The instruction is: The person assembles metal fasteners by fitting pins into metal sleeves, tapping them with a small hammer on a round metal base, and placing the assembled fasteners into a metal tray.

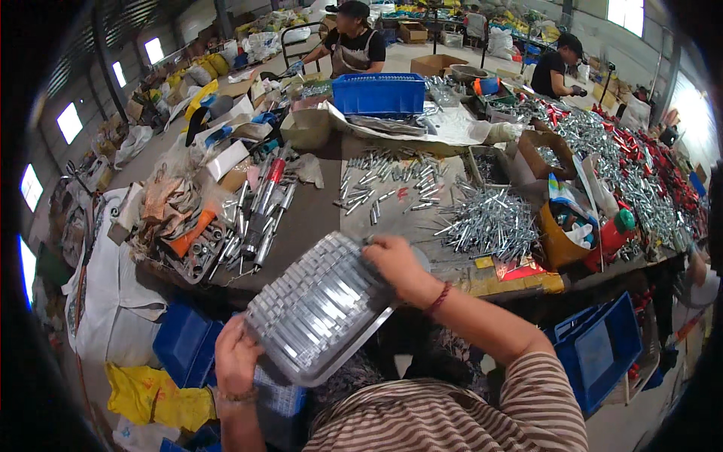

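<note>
Between my two hands, tilted over the near edge of the workbench, is a grey plastic tray (343, 360) packed with neat rows of shiny metal sleeves (324, 301). My left hand (239, 354) grips its lower left side. At the opposite upper right rim, my right hand (395, 264) is closed on the tray; its fingertips are partly hidden. Beyond the tray, loose metal anchor bolts (392, 181) lie scattered on a sheet of cardboard. A heap of thin metal bolts (489, 222) sits to their right.
A blue crate (379, 94) stands at the back. On the bench's left are a tray of sockets and rags, an orange funnel (192, 235) and a red-banded tool (271, 181). A yellow tub (561, 241) and red bottle (611, 237) stand right. Two co-workers sit beyond.
</note>
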The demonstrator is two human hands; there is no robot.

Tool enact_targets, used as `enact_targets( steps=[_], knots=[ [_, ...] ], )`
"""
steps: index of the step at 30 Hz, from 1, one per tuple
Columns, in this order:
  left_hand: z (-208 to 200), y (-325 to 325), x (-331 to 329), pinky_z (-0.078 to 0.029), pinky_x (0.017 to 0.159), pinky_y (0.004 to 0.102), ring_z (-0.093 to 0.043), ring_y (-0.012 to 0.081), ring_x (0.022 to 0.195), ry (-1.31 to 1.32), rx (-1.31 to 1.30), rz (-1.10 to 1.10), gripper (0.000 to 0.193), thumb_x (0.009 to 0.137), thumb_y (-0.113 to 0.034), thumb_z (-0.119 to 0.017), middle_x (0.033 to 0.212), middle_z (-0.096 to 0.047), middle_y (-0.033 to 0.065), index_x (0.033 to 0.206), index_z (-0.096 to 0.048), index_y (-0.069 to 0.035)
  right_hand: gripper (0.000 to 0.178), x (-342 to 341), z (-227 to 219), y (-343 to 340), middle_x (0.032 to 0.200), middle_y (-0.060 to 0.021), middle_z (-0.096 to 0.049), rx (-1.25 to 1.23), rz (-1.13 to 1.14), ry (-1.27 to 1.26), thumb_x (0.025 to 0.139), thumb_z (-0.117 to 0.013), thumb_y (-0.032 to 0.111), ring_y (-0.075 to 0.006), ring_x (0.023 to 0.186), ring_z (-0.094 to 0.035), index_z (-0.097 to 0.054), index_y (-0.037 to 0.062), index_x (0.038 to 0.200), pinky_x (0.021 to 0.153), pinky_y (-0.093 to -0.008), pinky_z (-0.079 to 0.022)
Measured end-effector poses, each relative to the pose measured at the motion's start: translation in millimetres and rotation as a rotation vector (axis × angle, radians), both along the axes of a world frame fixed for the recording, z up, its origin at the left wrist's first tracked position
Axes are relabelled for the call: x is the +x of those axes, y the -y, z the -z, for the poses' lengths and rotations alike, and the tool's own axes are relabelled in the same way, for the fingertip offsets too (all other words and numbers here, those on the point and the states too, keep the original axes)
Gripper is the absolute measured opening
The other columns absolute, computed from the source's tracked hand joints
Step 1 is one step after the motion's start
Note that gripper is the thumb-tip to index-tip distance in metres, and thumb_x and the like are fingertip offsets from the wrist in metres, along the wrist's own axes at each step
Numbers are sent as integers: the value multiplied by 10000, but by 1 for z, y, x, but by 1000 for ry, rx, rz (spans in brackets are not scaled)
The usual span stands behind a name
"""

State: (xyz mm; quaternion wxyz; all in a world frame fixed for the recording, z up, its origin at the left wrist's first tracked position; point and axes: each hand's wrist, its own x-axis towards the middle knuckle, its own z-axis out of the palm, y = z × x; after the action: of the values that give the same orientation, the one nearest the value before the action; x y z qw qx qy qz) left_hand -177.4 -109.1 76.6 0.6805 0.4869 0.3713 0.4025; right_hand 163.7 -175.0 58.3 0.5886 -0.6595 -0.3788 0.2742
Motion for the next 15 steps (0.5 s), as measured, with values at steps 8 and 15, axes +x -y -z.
enact_targets(
  steps=[8, 15],
  knots=[
    [-10, -61, 159, -575, 853, 385, -682, 210, 989, 332, -234, 323, 300, 1029, -203, -519, 1079, -700, 67, 1236, -636, -20, 243, 170, -53, 18, 873, -80, -704, -143, 135, -137, 885, -667, 194, -170, 744, -635, -714, -34, 954, 697, -332, -515],
    [-33, -111, 315, -594, 846, 388, -671, 194, 909, 357, -263, 494, 223, 1026, -192, -553, 970, -681, 64, 1107, -662, -15, 226, 326, -64, -2, 777, -74, -697, 79, 124, 250, 881, -663, 168, -148, 652, -609, -737, -45, 859, 614, -337, -475]
  ],
)
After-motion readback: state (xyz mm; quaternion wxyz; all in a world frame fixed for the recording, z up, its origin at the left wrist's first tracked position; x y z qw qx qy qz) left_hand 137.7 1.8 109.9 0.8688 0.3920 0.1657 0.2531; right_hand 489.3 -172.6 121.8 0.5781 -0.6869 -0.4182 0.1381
